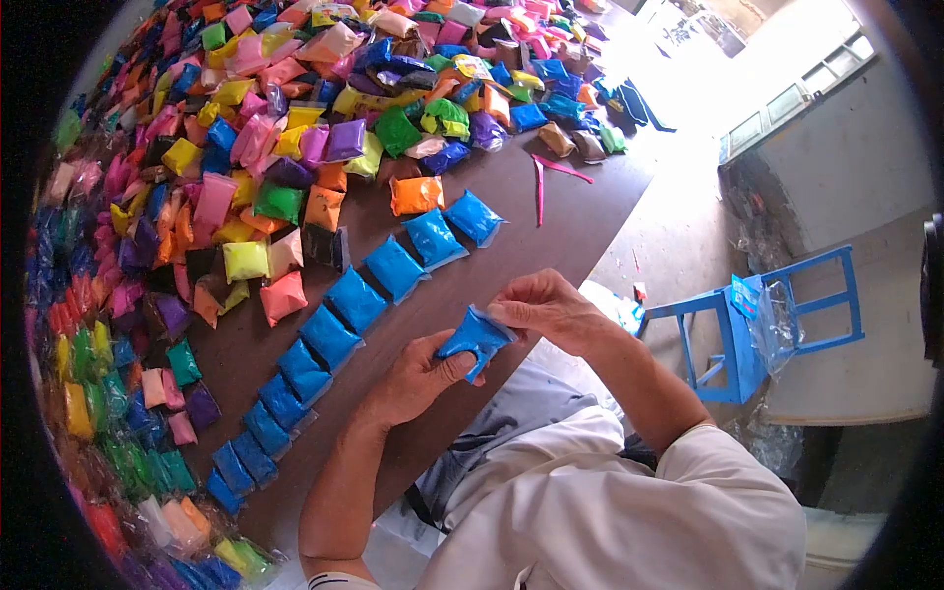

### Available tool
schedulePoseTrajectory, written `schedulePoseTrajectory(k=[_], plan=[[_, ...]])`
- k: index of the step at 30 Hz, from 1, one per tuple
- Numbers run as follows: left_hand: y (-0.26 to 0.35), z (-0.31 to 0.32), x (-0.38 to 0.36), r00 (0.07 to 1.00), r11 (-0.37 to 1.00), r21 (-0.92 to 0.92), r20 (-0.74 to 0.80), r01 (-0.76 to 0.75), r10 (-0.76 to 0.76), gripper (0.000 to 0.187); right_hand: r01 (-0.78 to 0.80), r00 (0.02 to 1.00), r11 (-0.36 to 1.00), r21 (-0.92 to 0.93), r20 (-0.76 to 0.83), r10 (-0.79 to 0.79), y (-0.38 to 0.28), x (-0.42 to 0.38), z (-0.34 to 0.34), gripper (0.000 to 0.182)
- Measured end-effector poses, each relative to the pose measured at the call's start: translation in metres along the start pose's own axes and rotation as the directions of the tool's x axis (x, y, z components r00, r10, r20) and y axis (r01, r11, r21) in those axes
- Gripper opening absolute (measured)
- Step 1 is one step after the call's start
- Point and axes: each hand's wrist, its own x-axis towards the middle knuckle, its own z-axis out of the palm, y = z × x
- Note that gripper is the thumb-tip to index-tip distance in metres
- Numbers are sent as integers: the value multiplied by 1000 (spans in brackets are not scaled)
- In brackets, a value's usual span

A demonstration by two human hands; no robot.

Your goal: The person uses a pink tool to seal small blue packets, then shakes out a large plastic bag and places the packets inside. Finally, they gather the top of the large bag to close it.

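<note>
Both hands, left hand (418,379) and right hand (546,307), pinch one blue packet (475,339) between them, each grip pressed on its plastic, just off the worktop (551,221) edge beside the blue row (329,334).

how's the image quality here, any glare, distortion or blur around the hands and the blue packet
Head view: strong fisheye bending, with black corners and the table edge curved. Head view: the doorway at top right is blown out to white, washing the floor beside it. Head view: the left hand, right hand and the blue packet they grip are evenly lit and sharp; packets at the left rim smear.
</note>
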Motion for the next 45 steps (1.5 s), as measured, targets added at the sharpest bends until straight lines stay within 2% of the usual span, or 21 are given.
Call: schedulePoseTrajectory(k=[10,13,19,22,31,37,40,43,45], plan=[[-1,0,0,1000,1000,4,-1,-25,25,34,-45,999,991,-125,-23,42,-12,2,3,35],[1,-1,0,1000,1000,5,16,2,-2,39,-54,998,988,-142,-33,49,-9,5,1,34],[-5,-3,1,1000,1000,-4,27,8,-8,40,-26,999,1000,-12,42,26,-9,5,0,32],[-7,-1,1,1000,1000,-6,3,-30,30,33,-12,999,999,33,47,10,-5,6,-1,32],[-6,-4,1,999,1000,20,40,-2,1,37,-13,998,999,41,54,11,-6,2,0,31],[-5,-3,1,1000,1000,27,29,-13,12,38,-17,999,999,-50,44,19,-7,2,-3,27],[-2,-1,1,998,998,35,26,-56,55,33,-74,997,975,-211,-14,72,-12,2,-1,27],[-4,-1,1,999,998,45,35,-43,41,36,-113,994,918,-380,-49,101,-23,4,2,25],[-1,0,0,998,997,53,30,-59,57,38,-96,994,905,-414,6,108,-29,3,2,24]])
